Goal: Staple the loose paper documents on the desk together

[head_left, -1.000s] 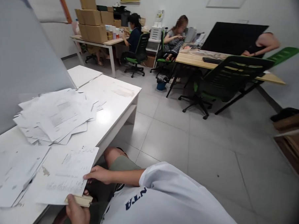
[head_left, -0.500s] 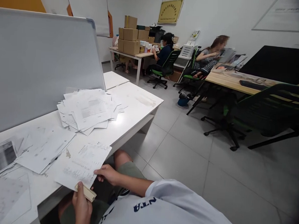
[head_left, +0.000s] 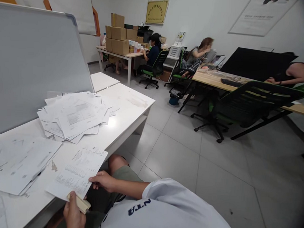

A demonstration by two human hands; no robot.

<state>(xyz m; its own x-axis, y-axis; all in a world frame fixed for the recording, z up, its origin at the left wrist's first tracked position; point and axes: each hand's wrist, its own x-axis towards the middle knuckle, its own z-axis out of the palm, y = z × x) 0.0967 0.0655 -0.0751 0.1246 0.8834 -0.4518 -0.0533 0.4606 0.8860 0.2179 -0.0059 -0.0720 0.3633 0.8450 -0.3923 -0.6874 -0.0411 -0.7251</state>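
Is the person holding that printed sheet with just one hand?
No, the left hand and the right hand both grip the printed sheet.

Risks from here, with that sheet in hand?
The sheet overhangs the desk edge, held only by the left hand and right hand, so it may slip to the floor. The tan strip pinched at its lower edge might drop too. Loose sheets overlap on the white desk, so papers could get mixed up or slide.
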